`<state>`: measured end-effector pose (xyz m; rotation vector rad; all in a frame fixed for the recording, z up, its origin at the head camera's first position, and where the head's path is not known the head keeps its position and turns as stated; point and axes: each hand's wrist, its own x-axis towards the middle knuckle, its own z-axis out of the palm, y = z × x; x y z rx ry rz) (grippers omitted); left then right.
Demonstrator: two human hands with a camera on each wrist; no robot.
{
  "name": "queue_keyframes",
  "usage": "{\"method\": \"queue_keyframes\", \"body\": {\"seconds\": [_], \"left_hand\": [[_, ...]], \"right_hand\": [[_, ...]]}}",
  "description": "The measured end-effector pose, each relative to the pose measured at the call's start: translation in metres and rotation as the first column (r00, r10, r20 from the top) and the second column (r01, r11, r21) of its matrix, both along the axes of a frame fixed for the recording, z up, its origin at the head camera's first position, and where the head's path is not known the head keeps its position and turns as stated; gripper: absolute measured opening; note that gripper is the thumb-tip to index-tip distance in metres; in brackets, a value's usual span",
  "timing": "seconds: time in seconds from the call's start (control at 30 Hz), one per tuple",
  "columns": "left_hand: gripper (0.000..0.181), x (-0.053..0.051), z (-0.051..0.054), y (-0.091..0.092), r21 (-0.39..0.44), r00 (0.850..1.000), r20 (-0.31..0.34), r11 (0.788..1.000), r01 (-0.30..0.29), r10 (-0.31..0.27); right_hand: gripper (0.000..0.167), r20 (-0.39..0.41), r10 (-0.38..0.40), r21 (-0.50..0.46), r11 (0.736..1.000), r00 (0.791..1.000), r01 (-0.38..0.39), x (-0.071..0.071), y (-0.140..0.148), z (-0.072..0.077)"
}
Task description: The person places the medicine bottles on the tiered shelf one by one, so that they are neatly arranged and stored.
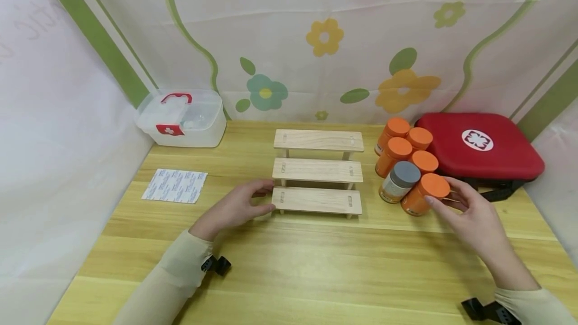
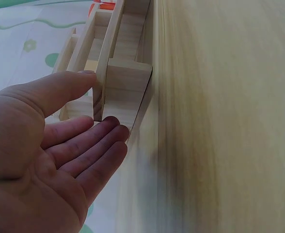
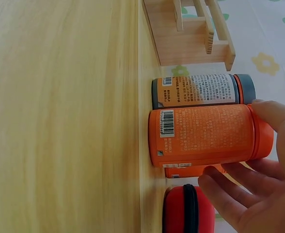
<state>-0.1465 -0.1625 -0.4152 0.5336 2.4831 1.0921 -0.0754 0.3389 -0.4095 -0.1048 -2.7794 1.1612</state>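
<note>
A three-step wooden rack [image 1: 317, 199] stands mid-table. At its left end is my left hand [image 1: 239, 204], thumb and fingers nearly straight around the end of the lowest step [image 2: 100, 92]. Right of the rack, several orange-capped bottles and one grey-capped bottle [image 1: 399, 182] stand upright in a cluster. My right hand [image 1: 478, 217] is at the front orange bottle [image 1: 417, 199], thumb and fingers on either side of its cap; in the right wrist view the thumb touches near the cap and the other fingers lie extended beside the bottle [image 3: 205, 133].
A red first-aid case [image 1: 496, 159] lies behind my right hand, its black strap on the table. At the back left stands a clear plastic box [image 1: 194, 132] with a red handle. A printed white packet [image 1: 175, 185] lies left of my left hand.
</note>
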Motion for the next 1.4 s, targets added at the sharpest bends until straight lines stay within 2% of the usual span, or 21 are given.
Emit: {"method": "queue_keyframes", "body": {"seconds": [0.5,0.73,0.97,1.23,1.4], "left_hand": [[0.058,0.001,-0.001,0.001,-0.027,1.000,-0.015,1.000,-0.012,0.011],[0.057,0.001,-0.002,0.003,-0.022,1.000,-0.014,1.000,-0.004,0.003],[0.058,0.003,0.000,0.004,-0.022,1.000,-0.008,1.000,-0.013,0.013],[0.059,0.003,0.000,0.003,-0.011,1.000,-0.015,1.000,-0.013,0.013],[0.059,0.003,0.000,0.003,-0.008,1.000,-0.012,1.000,-0.015,0.015]], "right_hand": [[0.065,0.007,0.022,-0.039,0.999,1.000,-0.022,-0.003,-0.002,-0.005],[0.067,0.005,-0.015,-0.037,0.999,1.000,0.016,0.000,0.000,-0.004],[0.069,-0.019,-0.057,-0.081,0.995,0.998,0.056,0.003,0.004,-0.002],[0.056,-0.098,-0.073,-0.119,0.991,0.992,0.061,0.009,0.002,0.010],[0.055,-0.167,-0.066,-0.136,0.990,0.984,0.043,0.011,0.000,0.019]]}}
